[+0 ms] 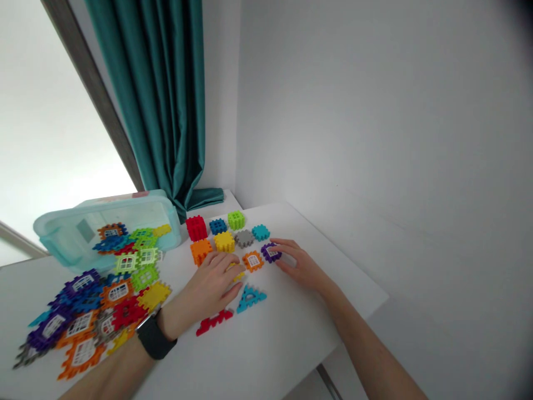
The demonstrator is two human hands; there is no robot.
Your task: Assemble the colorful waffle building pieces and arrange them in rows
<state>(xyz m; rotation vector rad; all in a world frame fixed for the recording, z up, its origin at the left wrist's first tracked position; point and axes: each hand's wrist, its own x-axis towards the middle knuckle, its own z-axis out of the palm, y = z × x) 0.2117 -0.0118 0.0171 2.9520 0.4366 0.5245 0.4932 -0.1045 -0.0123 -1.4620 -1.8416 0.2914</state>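
My left hand (212,280), with a dark watch on its wrist, lies over a yellow piece (239,273) that it mostly covers. Its thumb stands apart from the fingers. The thumb and fingertips of my right hand (300,266) are on the edges of a purple window tile (271,253), which lies flat on the table. Between the hands is an orange window tile (253,261). Closer to me lie a blue triangle piece (250,298) and a narrow red piece (214,322). Behind the left hand stand an orange stack (201,251) and a yellow stack (225,241).
A red stack (196,228), a dark blue one (217,225), a green one (236,220), grey tiles (244,238) and light blue tiles (261,232) sit at the back. At left, a tipped clear bin (169,222) opens onto a heap of mixed tiles (129,311). A wall borders the right.
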